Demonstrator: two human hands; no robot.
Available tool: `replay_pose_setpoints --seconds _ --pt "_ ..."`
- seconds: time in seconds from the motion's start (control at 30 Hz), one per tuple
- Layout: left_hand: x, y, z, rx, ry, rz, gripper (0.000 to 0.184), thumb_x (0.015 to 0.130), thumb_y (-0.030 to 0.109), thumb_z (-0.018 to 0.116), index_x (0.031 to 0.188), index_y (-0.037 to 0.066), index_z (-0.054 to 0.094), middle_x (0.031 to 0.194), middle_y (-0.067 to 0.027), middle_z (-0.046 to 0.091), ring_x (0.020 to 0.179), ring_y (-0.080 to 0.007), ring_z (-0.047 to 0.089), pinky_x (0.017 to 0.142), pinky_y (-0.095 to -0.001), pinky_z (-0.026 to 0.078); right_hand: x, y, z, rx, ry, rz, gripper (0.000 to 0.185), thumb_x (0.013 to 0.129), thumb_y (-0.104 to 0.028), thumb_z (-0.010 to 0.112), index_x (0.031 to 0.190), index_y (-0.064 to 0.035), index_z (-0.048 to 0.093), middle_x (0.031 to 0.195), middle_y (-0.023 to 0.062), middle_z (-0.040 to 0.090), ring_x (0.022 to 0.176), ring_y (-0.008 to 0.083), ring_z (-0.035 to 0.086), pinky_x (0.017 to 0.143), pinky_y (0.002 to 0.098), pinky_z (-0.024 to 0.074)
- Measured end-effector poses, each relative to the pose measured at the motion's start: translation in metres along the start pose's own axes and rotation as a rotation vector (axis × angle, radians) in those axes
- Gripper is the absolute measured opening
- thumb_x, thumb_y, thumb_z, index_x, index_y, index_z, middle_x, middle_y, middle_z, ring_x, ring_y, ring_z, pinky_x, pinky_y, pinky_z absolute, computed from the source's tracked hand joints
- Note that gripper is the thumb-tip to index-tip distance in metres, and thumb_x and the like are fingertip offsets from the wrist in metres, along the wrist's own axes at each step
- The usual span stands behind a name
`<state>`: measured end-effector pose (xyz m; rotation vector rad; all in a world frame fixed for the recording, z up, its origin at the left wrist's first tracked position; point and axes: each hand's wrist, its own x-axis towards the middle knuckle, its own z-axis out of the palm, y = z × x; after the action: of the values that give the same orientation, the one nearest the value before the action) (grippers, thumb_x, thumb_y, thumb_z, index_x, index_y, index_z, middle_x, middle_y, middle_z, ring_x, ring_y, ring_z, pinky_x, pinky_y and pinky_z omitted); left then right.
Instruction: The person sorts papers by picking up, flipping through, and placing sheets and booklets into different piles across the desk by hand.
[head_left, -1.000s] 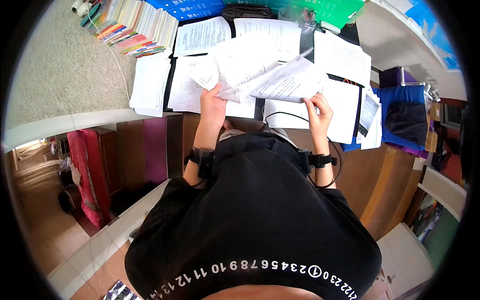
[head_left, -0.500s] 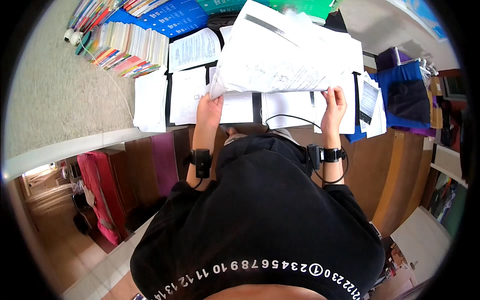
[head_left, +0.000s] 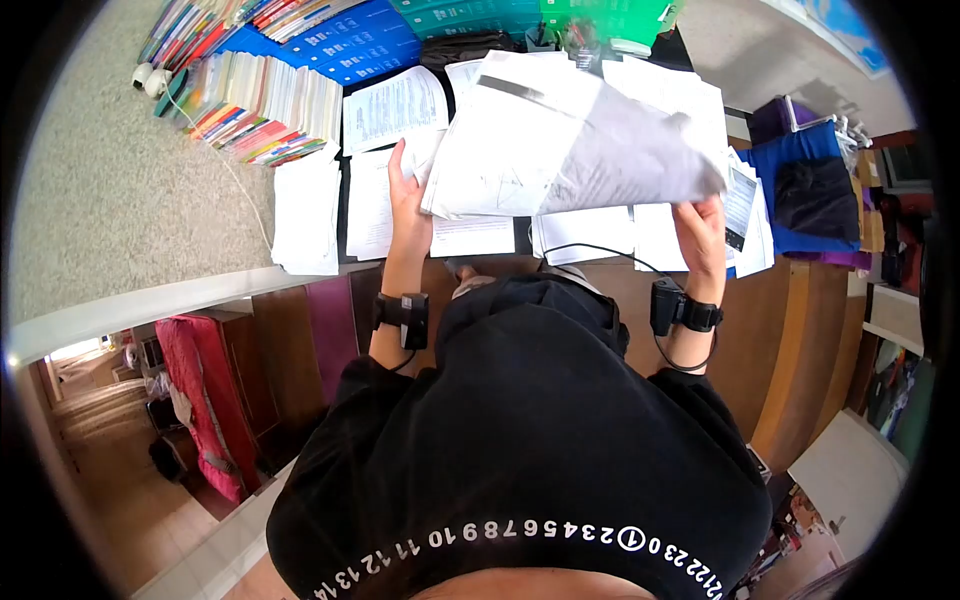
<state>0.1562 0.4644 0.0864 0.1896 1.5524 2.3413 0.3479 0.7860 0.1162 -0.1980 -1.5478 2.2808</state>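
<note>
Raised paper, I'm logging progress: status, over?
Right hand holding paper at right end. Left hand at left edge, grip unclear. Cable passing over sheets below.

White printed sheets, seemingly bent

Papers lie across the table before me — a pile at the left, books behind it, a pouch at the back. Sheets span between my left hand and right hand, above the papers — cloth farther right.
</note>
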Motion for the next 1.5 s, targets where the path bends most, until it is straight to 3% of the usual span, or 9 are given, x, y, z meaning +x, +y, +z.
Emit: replay_pose_setpoints --seconds 0.23,0.57,0.73,0.87,1.03,1.17,1.23,1.3,1.5 --pt "0.009 0.042 0.013 0.12 0.143 -0.04 0.054 0.08 -0.011 0.046 0.127 0.012 0.03 0.117 -0.0191 0.053 0.103 -0.022 0.055 0.083 -0.0307 0.047 -0.001 -0.043 0.058 -0.289 -0.359 0.037 0.012 0.086 -0.004 0.054 0.078 0.0005 0.062 0.076 0.0084 0.064 0.074 0.0176 0.06 0.078 0.0276 0.0449" --pt "0.036 0.05 -0.034 0.175 0.142 0.141 0.067 0.081 -0.011 0.046 0.137 0.014 0.018 0.129 -0.0217 0.044 0.117 -0.0241 0.046 0.096 -0.0342 0.037 0.011 -0.005 0.077 -0.335 -0.278 -0.154 0.018 0.078 0.004 0.05 0.062 -0.0054 0.049 0.071 0.0049 0.052 0.093 0.0224 0.051 0.092 0.0383 0.0361" --pt "0.036 0.068 -0.034 0.048 0.099 0.056 0.068 0.084 -0.006 0.047 0.14 0.013 0.013 0.134 -0.0199 0.039 0.121 -0.0268 0.042 0.099 -0.0369 0.036 0.015 0.02 0.099 -0.248 -0.162 0.026 0.01 0.087 -0.01 0.051 0.088 -0.0022 0.057 0.098 0.0105 0.058 0.108 0.0233 0.051 0.095 0.0368 0.0387" --pt "0.044 0.046 -0.055 -0.212 0.023 -0.051 0.063 0.086 -0.007 0.046 0.139 0.011 0.017 0.133 -0.0176 0.039 0.121 -0.0267 0.043 0.098 -0.0386 0.038 0.026 0.09 0.121 -0.166 -0.187 0.356 0.045 0.092 -0.037 0.048 0.123 -0.0048 0.048 0.121 0.0138 0.054 0.119 0.0238 0.047 0.102 0.0411 0.0375" --pt "0.067 -0.042 -0.133 -0.207 0.171 -0.108 0.054 0.085 -0.01 0.041 0.135 0.006 0.028 0.131 -0.0169 0.041 0.119 -0.0269 0.045 0.099 -0.0394 0.038 0.018 0.26 0.097 -0.947 -0.151 0.224 0.059 0.082 -0.044 0.06 0.124 -0.004 0.048 0.116 0.0225 0.056 0.108 0.032 0.055 0.09 0.0364 0.0433" --pt "0.056 -0.107 -0.22 -0.257 0.432 -0.412 0.042 0.086 -0.004 0.042 0.127 0.004 0.038 0.129 -0.0151 0.043 0.117 -0.0293 0.045 0.097 -0.0466 0.037 0.013 0.274 0.098 -0.908 -0.017 0.594 0.056 0.081 -0.039 0.062 0.118 0.0004 0.051 0.113 0.0245 0.057 0.103 0.036 0.057 0.088 0.0382 0.0447" --pt "0.046 -0.152 -0.28 -0.381 0.552 -0.687 0.037 0.086 0.0 0.043 0.122 0.004 0.041 0.127 -0.014 0.044 0.115 -0.03 0.046 0.096 -0.05 0.037 0.005 0.308 0.075 -1.031 0.096 0.444 0.051 0.08 -0.036 0.061 0.115 -0.0006 0.053 0.107 0.0236 0.06 0.102 0.0363 0.058 0.088 0.0391 0.0449" --pt "0.02 -0.225 -0.366 0.167 0.271 -0.611 0.034 0.086 0.004 0.045 0.119 0.005 0.042 0.124 -0.0124 0.045 0.114 -0.0294 0.046 0.094 -0.0508 0.037 -0.001 0.317 0.063 -1.022 0.137 0.504 0.049 0.081 -0.036 0.061 0.114 -0.0012 0.053 0.108 0.0231 0.06 0.102 0.0359 0.058 0.088 0.0394 0.0447" --pt "-0.001 -0.158 -0.275 -0.104 0.876 -0.784 0.031 0.087 0.012 0.049 0.117 0.008 0.044 0.122 -0.0084 0.048 0.116 -0.0238 0.046 0.091 -0.0432 0.039 -0.011 0.332 0.069 -0.869 0.176 0.657 0.044 0.081 -0.032 0.061 0.111 -0.0001 0.054 0.095 0.0195 0.064 0.089 0.0295 0.063 0.078 0.0359 0.0487"
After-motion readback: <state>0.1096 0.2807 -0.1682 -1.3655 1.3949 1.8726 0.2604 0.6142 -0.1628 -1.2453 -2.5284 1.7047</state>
